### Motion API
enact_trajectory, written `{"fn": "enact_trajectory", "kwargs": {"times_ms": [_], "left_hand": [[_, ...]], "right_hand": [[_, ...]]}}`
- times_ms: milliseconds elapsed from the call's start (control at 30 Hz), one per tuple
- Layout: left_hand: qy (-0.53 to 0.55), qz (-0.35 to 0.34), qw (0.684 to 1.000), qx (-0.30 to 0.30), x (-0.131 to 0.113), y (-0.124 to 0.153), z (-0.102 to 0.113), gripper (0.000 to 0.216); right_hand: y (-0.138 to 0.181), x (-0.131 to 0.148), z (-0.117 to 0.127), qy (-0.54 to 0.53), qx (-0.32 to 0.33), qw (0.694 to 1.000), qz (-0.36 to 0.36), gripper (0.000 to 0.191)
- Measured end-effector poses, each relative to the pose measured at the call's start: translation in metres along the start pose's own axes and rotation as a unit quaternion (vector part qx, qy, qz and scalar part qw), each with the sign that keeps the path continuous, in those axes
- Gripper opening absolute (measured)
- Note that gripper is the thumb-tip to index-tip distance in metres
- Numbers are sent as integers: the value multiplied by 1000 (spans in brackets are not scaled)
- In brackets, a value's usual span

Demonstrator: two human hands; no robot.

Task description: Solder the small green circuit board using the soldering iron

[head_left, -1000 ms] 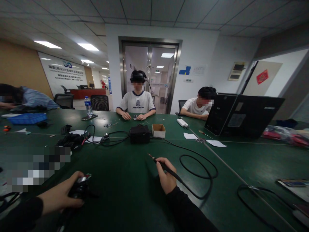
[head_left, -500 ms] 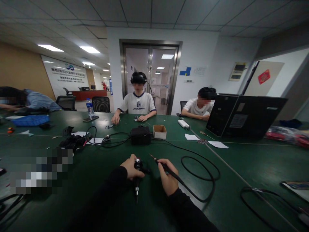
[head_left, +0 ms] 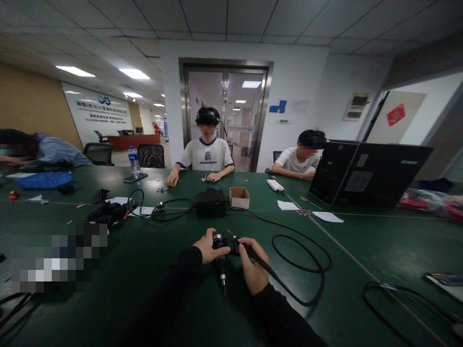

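My right hand [head_left: 254,262] is closed around a black pen-shaped soldering iron [head_left: 249,249], its thin coppery tip pointing up and to the left. A black cable [head_left: 320,284] runs from its rear end and loops on the table. My left hand [head_left: 210,248] grips a black tool with silver collars and a narrow tip [head_left: 222,274], the tip pointing toward me. Its exact kind I cannot make out, as fingers cover part of it. The iron's tip is close beside the tool's upper end; whether they touch I cannot tell.
Beyond my hands stand a black box [head_left: 210,203] with cables and a small open cardboard box [head_left: 239,197]. Black computer cases [head_left: 365,173] stand at right, a blue tray [head_left: 45,180] at far left. People sit across the green table [head_left: 173,299].
My left hand has moved right and slightly up with the black tool, bringing it close to the soldering iron. My right hand has barely moved.
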State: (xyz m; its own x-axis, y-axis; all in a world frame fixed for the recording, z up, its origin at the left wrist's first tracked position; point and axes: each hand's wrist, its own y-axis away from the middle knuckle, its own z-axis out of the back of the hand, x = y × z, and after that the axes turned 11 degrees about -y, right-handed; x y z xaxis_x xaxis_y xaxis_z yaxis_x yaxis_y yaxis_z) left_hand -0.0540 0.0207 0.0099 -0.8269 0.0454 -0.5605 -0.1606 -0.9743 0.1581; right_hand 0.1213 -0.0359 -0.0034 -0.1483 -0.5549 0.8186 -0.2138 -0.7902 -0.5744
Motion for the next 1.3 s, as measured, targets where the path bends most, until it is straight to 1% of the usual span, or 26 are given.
{"fn": "enact_trajectory", "kwargs": {"times_ms": [133,200,267,367,500,667,733,933,1067,1167,1300], "left_hand": [[5,20,998,-62,0,-16,3,58],[2,22,996,-90,-3,-23,1,52],[-14,19,995,-97,-4,-26,-2,51],[-15,17,996,-82,-2,-27,-6,51],[29,-10,995,-91,3,-24,-8,46],[86,8,990,-109,11,-24,-12,34],[108,-1,987,-117,13,-26,-14,29],[157,-9,979,-126,16,-29,-16,32],[183,-32,974,-127,18,-29,-16,33],[218,-54,967,-121,22,-32,-18,31],[279,-80,946,-143,27,-37,-22,30]], "right_hand": [[0,-1,-1,1,-7,1000,-1,14],[0,-1,-1,3,-10,1000,8,14],[0,-2,-2,7,-13,1000,10,14],[0,-2,-1,7,-11,1000,0,14],[1,-3,0,8,-3,1000,-16,14],[2,-3,0,13,-1,1000,-5,14],[1,-2,-1,11,1,1000,-3,14],[1,3,-2,18,7,1000,8,13],[1,6,-2,15,16,1000,15,13],[1,6,-2,10,30,999,26,13],[2,5,-3,6,51,998,48,11]]}}
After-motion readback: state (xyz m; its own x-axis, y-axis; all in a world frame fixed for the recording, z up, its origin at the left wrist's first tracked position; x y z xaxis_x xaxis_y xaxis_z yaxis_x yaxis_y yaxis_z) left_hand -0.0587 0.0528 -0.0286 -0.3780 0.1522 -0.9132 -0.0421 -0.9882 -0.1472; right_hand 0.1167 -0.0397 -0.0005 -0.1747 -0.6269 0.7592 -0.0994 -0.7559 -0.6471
